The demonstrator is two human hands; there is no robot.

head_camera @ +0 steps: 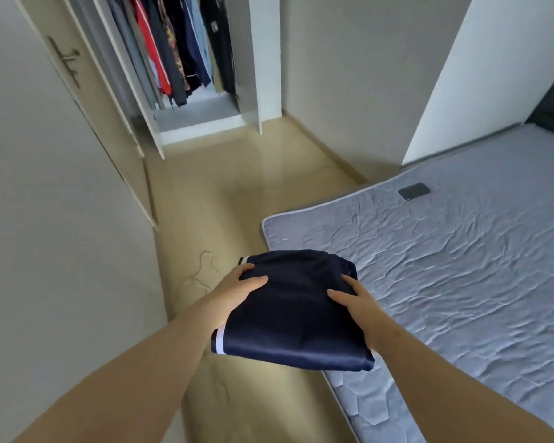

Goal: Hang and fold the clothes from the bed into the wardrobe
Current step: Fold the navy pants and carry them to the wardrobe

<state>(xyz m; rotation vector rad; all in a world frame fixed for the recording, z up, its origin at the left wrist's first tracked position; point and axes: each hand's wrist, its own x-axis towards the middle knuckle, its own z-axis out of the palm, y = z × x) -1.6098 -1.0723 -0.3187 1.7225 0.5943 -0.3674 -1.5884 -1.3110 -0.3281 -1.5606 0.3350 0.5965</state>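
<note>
Hanger (pixel 199 277) on floor (pixel 237 193) before open wardrobe (pixel 199 123)

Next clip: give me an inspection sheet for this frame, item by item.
Surface: grey mattress, cover wrinkled.
Job's things: folded navy garment held above the mattress corner; wardrobe open, hanging clothes inside.
Clutter: dark phone on the mattress; thin hanger on the floor.
Hands: left hand and right hand grip the garment's opposite sides.
Cables: nothing seen.
Surroundings: door with lever handle at left.
</note>
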